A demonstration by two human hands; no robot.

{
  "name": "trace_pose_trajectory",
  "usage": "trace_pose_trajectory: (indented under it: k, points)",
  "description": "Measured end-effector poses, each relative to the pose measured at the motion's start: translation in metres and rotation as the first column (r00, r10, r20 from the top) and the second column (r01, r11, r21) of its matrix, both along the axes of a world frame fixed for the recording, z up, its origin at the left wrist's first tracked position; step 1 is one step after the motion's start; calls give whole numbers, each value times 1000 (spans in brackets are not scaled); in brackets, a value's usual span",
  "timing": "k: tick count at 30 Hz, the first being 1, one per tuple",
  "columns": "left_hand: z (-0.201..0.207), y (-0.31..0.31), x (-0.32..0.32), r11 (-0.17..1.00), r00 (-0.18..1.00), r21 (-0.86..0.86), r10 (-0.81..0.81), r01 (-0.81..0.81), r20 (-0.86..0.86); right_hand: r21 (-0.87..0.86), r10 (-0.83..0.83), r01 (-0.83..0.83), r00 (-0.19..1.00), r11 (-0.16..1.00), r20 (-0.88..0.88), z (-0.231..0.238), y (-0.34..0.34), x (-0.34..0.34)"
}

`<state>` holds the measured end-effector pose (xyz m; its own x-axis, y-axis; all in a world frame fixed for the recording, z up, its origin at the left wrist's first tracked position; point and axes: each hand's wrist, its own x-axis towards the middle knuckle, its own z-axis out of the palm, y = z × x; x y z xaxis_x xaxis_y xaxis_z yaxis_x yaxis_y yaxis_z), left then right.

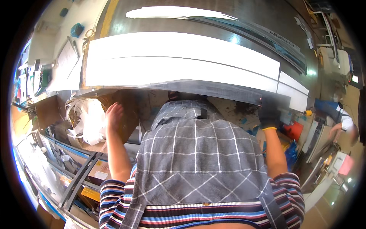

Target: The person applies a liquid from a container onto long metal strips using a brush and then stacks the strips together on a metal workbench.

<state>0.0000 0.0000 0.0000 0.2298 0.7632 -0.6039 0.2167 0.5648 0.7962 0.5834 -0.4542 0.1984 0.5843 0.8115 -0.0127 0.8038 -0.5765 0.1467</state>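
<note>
My left hand (114, 116) is bare and slightly blurred. It hovers beside a cardboard box (127, 105) stuffed with white strip scraps (85, 120), fingers loosely stretched, nothing seen in them. My right hand (270, 114) wears a black glove with a yellow cuff. It is at the front edge of the workbench, by the right end of a dark grey strip (213, 88); glove and strip blend, so its grip is hidden. Long white panels (183, 68) lie across the bench in front of me, with a shorter white piece (291, 87) at their right end.
Farther back on the bench (167, 26) are more white strips (179, 12) and long dark strips (263, 36). Paper (66, 61) and a tape roll (90, 33) lie at left. A metal rack (82, 179) stands lower left. Another person (345, 124) is at far right.
</note>
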Motion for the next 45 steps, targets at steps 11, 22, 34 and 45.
trace_pose_trajectory:
  k: [11, 22, 34, 45]
  points:
    - [156, -76, 205, 984, 879, -121, 170, -129, 445, 401, 47, -60, 998, 914, 42, 57, -29, 28]
    - [141, -16, 255, 761, 445, -390, 629, -518, 637, 80, 194, -186, 975, 979, -110, 15, -25, 127]
    - [149, 4, 259, 843, 848, 114, 512, -527, 136, 598, 260, 5, 897, 802, -357, -31, 115, 24]
    - [202, -1, 246, 956, 911, 7, 278, -294, 306, 476, 527, -244, 221, 845, -821, -1, 421, -138]
